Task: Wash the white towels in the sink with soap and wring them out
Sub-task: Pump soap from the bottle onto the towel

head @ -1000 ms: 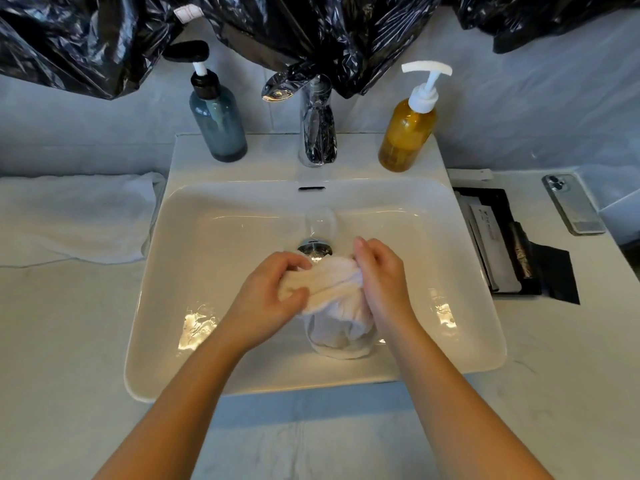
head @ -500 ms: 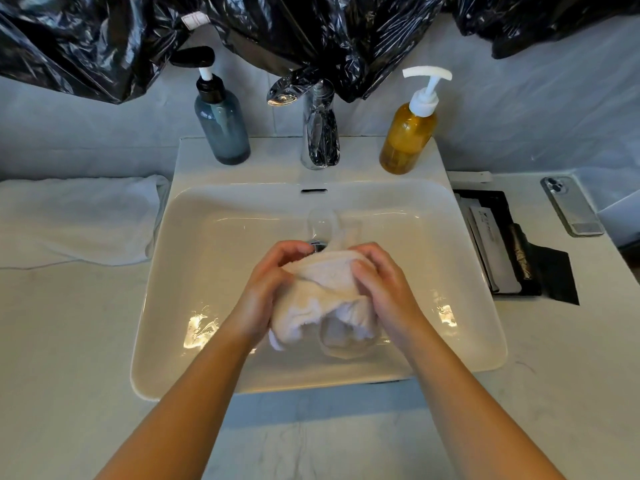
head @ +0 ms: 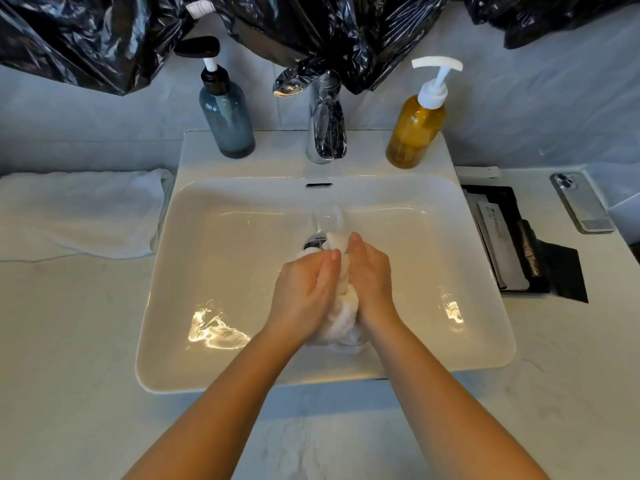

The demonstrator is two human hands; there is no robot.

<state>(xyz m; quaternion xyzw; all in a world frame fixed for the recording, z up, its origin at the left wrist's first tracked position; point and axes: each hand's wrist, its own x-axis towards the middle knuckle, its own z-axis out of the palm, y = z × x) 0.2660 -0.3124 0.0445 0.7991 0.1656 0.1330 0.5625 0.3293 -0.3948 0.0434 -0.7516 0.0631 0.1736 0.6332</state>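
Note:
A wet white towel (head: 341, 322) is bunched in the middle of the white sink (head: 156, 341), just in front of the drain (head: 315, 241). My left hand (head: 304, 289) and my right hand (head: 370, 275) press it between their palms, fingers straight and pointing away from me. Only the towel's lower bulge and a small tip above my fingers show. A second white towel (head: 79, 213) lies folded on the counter left of the sink. An amber soap pump bottle (head: 414, 136) stands at the sink's back right.
A blue-grey pump bottle (head: 227, 123) stands back left and a chrome faucet (head: 325, 133) in the middle. Black plastic sheeting (head: 104, 39) hangs above. Right of the sink lie a black tray of packets (head: 502, 237) and a phone (head: 581, 202).
My hands were gripping the towel with curled fingers; they have closed together and now squeeze it flat between the palms. More of the towel is hidden.

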